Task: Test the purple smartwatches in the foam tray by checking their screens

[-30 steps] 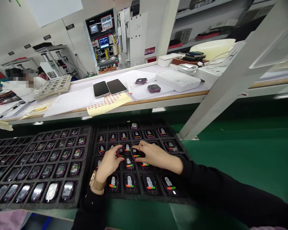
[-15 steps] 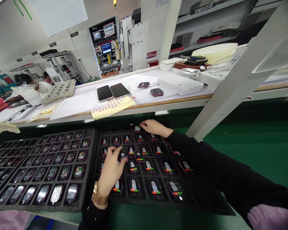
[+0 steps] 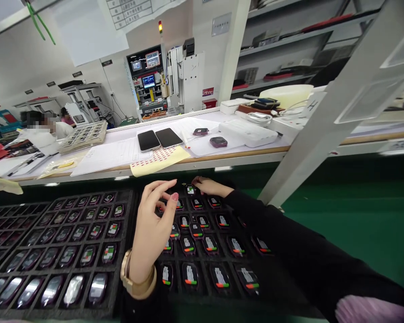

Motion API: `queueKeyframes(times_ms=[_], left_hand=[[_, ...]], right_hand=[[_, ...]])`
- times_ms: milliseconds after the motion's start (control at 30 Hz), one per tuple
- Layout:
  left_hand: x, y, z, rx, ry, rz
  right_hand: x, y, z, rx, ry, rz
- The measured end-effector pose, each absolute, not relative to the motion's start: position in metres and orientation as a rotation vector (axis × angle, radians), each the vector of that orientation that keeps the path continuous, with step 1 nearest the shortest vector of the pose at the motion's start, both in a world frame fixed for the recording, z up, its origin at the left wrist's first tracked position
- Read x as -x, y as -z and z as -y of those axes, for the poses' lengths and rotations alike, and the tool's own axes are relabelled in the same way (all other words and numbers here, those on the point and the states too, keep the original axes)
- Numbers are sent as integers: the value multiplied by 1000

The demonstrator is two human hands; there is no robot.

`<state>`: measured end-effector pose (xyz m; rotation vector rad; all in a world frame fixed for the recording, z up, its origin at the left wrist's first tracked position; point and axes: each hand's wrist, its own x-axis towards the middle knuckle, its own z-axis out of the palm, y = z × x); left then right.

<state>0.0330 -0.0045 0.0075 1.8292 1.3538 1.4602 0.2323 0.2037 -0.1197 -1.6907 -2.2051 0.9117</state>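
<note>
My left hand (image 3: 152, 226) hovers over the left side of a black foam tray (image 3: 222, 258), its fingers bent and apart with nothing between them. At the tray's far edge, the fingers of my right hand (image 3: 211, 185) close on the right side of a smartwatch (image 3: 190, 189) with a white and green screen. Rows of similar watches, such as one smartwatch (image 3: 190, 272), lie face up in the compartments with red, green and white screens. One watch (image 3: 196, 230) rests across the divider between compartments. My left hand hides part of the left columns.
To the left stands another foam tray (image 3: 121, 269) of watches, mostly dark-screened. Above runs a shelf with two phones (image 3: 158, 140), papers, a yellow sticker sheet (image 3: 160, 160), two more watches and a white box. A slanted metal post (image 3: 299, 148) rises at the right. A person sits far left.
My left hand has lifted away from the watch near the middle and moved towards the far side. My right hand stays at the far-edge watch. The view has tilted upward slightly.
</note>
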Motion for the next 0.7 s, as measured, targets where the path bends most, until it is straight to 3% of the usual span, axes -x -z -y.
queueKeyframes(times_ms=[467,700], left_hand=[[-13,-5,1,-1815,-1492,-1351],[-12,10,-15,-1922,-1037,-1718]], right_hand=[[-216,124,-205,1655,-781,2105],[-200,87,-161,1383,-955,1973]])
